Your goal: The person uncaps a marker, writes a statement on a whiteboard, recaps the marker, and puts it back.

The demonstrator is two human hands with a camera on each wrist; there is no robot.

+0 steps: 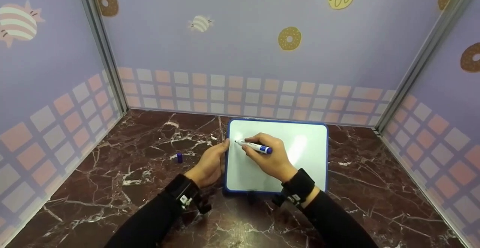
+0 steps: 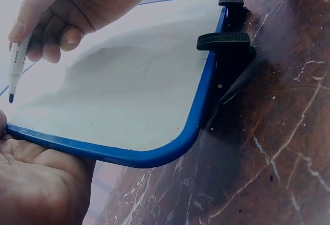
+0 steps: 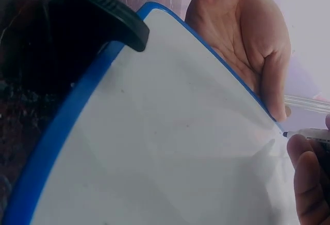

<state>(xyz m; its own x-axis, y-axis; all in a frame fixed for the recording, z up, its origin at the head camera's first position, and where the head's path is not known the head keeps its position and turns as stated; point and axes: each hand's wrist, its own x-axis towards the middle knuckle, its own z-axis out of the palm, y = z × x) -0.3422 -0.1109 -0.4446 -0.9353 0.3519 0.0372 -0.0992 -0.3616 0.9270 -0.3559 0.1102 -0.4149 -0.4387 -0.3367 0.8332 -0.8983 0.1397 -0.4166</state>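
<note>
A small whiteboard [image 1: 245,173] with a blue frame leans up from the table, its writing face towards me. My left hand [image 1: 208,164] grips its left edge, thumb at the frame and the other fingers behind the board. My right hand [image 1: 275,158] pinches a white marker with a blue end [image 1: 258,147]. The marker's bare dark tip [image 2: 11,99] points at the board's upper left part, close to the left edge and near my left thumb. No clear writing shows on the white surface. Left of the board, a blue marker cap [image 1: 179,157] stands on the table.
Dark stand feet [image 2: 224,41] clasp the board's lower edge. The table [image 1: 123,203] is dark red marble with pale veins. A patterned back wall [image 1: 232,53] rises just behind the board, with side walls at left and right.
</note>
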